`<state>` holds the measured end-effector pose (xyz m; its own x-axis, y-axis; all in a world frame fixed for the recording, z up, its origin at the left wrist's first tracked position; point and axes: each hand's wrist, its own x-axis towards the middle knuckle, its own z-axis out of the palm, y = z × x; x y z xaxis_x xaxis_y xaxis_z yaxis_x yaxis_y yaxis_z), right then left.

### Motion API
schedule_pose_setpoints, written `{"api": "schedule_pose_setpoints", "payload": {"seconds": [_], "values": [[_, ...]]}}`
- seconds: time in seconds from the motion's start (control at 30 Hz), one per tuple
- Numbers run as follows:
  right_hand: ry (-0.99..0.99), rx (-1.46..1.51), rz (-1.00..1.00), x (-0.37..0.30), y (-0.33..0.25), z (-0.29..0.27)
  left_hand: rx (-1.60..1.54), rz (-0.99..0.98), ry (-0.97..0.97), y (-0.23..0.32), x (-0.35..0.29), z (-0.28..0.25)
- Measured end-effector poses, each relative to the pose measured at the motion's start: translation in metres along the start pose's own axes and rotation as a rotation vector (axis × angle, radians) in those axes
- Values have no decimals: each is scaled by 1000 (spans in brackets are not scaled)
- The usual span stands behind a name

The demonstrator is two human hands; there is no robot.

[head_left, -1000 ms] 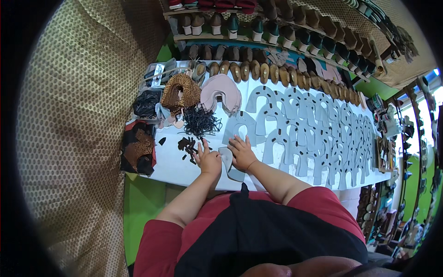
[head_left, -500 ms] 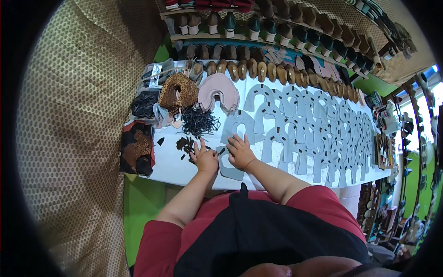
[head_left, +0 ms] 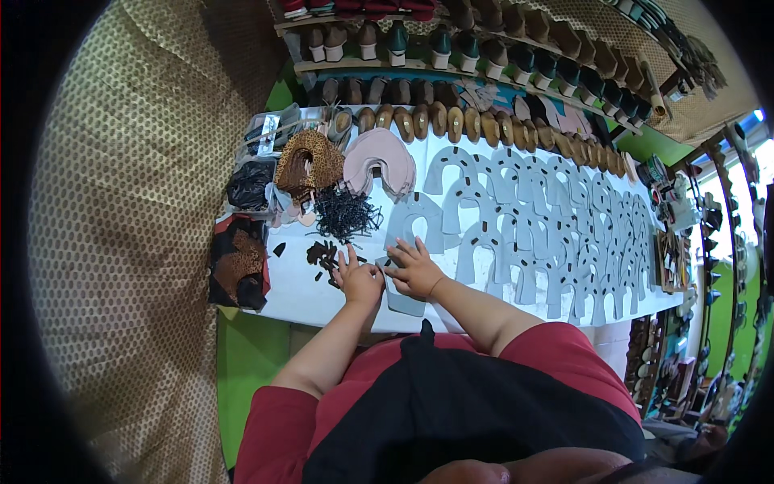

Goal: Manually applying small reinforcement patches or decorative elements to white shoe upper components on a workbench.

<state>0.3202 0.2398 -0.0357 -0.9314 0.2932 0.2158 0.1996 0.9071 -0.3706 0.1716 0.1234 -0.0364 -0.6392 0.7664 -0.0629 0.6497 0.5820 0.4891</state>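
I see the right hand (head_left: 417, 273) spread open over the grey piece (head_left: 405, 303), perhaps for steadying; whether the half-curled left hand (head_left: 360, 282) holds anything, I cannot tell.

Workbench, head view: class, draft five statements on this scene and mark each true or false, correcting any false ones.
1. The right hand is on a grey piece. True.
2. The dark tabs lie beside the right hand. False: they lie beside the left hand.
3. The leopard-print pieces lie left of the pink pieces. True.
4. The apron is white. False: it is black.
5. The black strips lie in a pile. True.
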Motion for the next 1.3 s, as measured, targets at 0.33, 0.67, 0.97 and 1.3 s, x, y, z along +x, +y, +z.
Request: {"api": "schedule_pose_setpoints", "payload": {"seconds": [0.33, 0.67, 0.97, 1.3], "values": [[83, -63, 79, -2, 4, 12, 99, 170, 52, -8, 4, 16], [99, -48, 82, -1, 3, 10, 142, 169, -37, -8, 8, -6], [101, -24, 84, -1, 2, 6, 139, 126, -23, -7, 5, -10], [92, -25, 110, -4, 10, 13, 162, 329, 128, -14, -3, -31]]}}
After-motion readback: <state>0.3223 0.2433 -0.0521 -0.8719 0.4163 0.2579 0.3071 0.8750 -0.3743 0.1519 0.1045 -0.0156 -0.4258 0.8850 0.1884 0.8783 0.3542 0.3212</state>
